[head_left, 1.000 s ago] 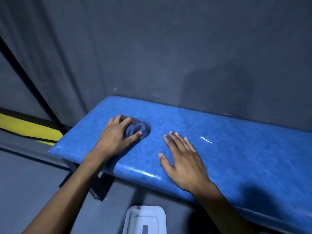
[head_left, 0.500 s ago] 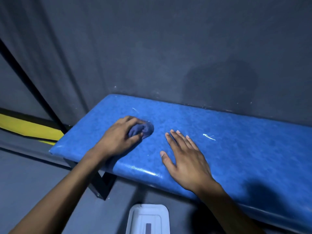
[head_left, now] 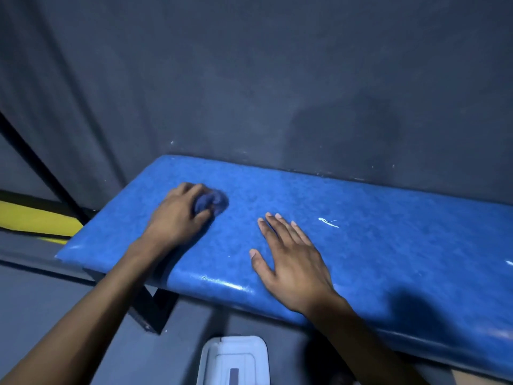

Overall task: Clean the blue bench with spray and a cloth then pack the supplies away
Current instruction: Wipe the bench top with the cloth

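While your left hand curls its fingers over a bunched dark blue cloth, that cloth sits pressed onto the glossy blue padded bench near its left end, about midway between the front and back edges. Most of the wad is tucked under your fingers and palm; only its right side bulges out past your fingertips, with your thumb closing against it from the front. The hand and cloth are slightly blurred. Your right hand lies flat on the bench surface to the right of the cloth and apart from it, fingers straight and lightly spread, thumb held out to the left, holding nothing; its wrist crosses the bench's rounded front edge. Just beyond those fingertips, further right on the seat, you have a thin white squiggly mark. A dark grey wall rises directly behind the bench's back edge. Under the left end you can see a black metal bench support, and past the left end a yellow stripe runs low along the floor line. On the grey floor in front of the bench, at the bottom of the view between your forearms, stands a white plastic container, partly cut off.
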### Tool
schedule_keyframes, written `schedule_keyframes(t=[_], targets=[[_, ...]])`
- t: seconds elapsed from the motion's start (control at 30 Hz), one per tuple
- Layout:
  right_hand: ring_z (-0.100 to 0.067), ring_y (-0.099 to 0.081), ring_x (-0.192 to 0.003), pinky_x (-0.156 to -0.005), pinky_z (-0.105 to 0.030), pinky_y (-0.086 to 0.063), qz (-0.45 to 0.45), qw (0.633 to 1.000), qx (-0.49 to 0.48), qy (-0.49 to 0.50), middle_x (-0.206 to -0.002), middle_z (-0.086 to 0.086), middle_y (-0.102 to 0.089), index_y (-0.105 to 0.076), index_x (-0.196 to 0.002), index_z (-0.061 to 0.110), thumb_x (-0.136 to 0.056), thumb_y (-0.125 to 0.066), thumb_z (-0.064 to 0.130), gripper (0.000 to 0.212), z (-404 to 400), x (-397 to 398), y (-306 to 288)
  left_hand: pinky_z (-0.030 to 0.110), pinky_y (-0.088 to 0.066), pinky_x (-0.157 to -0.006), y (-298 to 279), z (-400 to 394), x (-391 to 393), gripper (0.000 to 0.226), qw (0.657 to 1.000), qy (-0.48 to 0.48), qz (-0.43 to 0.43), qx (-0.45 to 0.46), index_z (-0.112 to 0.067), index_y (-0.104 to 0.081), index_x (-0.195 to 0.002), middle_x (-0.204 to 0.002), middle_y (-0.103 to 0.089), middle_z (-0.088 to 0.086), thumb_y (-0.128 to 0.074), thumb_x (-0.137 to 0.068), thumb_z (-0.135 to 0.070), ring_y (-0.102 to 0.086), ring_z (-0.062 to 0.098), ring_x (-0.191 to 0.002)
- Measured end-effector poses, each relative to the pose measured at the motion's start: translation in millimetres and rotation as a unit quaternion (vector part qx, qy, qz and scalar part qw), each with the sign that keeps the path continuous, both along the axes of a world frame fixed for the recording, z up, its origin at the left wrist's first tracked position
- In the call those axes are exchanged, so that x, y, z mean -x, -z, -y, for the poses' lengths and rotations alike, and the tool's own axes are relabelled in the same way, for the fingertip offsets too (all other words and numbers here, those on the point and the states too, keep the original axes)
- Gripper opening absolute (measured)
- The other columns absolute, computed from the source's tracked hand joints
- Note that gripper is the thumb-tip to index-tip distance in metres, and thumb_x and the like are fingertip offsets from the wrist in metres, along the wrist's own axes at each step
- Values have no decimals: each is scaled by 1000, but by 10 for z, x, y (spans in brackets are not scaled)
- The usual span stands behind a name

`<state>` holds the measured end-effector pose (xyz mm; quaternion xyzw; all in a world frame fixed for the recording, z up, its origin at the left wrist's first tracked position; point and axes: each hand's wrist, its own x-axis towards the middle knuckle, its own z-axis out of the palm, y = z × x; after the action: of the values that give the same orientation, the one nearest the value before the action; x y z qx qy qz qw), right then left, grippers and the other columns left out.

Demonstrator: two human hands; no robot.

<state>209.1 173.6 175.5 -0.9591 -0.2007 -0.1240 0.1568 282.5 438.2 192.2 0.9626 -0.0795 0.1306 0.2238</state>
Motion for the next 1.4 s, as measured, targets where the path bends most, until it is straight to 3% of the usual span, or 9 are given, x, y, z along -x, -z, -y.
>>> schedule_keyframes(t=[0.13,0.3,0.47,0.67,0.83,0.93,1.2,1.3,1.4], targets=[[-11,-16,-153,-125,-36,-11,2,1000,2,4,-164,0,-28,-34,-155,18,-97,-27,57,70,-14,4,3,46,-44,-105,-84,44,-577,43,993,-114,-18,9,-27,-60,-132,-134,-59,18,-56,-92,-42,-55,41,-126],[-10,-14,-154,-125,-34,-8,0,1000,7,0,-165,1,-27,-33,-156,19,-97,-26,58,70,8,3,4,42,-47,-99,-122,512,-380,47,999,-23,-27,9,-28,-62,-127,-129,-61,11,-51,-86,-48,-58,36,-122],[-9,-10,-154,-125,-32,-3,-5,1000,2,-3,-166,2,-22,-29,-157,21,-97,-23,58,71,13,0,9,43,-49,-99,-21,148,53,45,998,65,-26,12,-38,-61,-122,-122,-64,-1,-52,-83,-58,-59,25,-119],[-10,-13,-154,-125,-35,-8,-3,1000,-5,3,-165,2,-26,-32,-156,20,-97,-26,58,70,4,-18,22,46,-43,-102,-83,221,-628,40,995,-93,-21,0,-25,-60,-129,-133,-59,19,-57,-93,-42,-54,42,-125],[-11,-16,-153,-125,-35,-9,3,1000,-6,2,-165,1,-28,-34,-155,19,-98,-29,56,69,12,-7,15,40,-46,-95,-154,484,-194,56,999,20,-27,0,-29,-61,-130,-122,-62,9,-47,-84,-59,-59,34,-118],[-10,-13,-154,-125,-35,-8,-3,1000,-11,-1,-165,1,-25,-32,-156,19,-98,-28,57,69,9,-4,19,36,-46,-89,-76,247,278,44,998,59,-2,5,-36,-62,-123,-119,-63,-2,-55,-85,-57,-60,24,-113],[-10,-13,-154,-126,-35,-8,-3,1000,-20,4,-165,1,-27,-33,-155,20,-98,-30,57,68,6,1,18,46,-46,-96,-89,90,-295,38,996,-88,-8,-5,-32,-61,-127,-127,-63,13,-59,-92,-47,-59,39,-121],[-10,-13,-154,-126,-35,-7,-3,1000,-18,-1,-165,1,-26,-32,-156,20,-98,-28,57,69,2,-3,19,41,-48,-90,-111,82,51,42,1000,-10,5,-16,-37,-61,-125,-118,-63,-1,-56,-88,-54,-62,28,-114],[-10,-12,-154,-126,-35,-8,-3,1000,-24,2,-165,2,-26,-32,-156,21,-98,-30,56,68,4,-12,18,30,-49,-97,-177,-20,342,43,988,153,-26,19,-36,-66,-124,-121,-64,-16,-61,-87,-58,-63,6,-114]])
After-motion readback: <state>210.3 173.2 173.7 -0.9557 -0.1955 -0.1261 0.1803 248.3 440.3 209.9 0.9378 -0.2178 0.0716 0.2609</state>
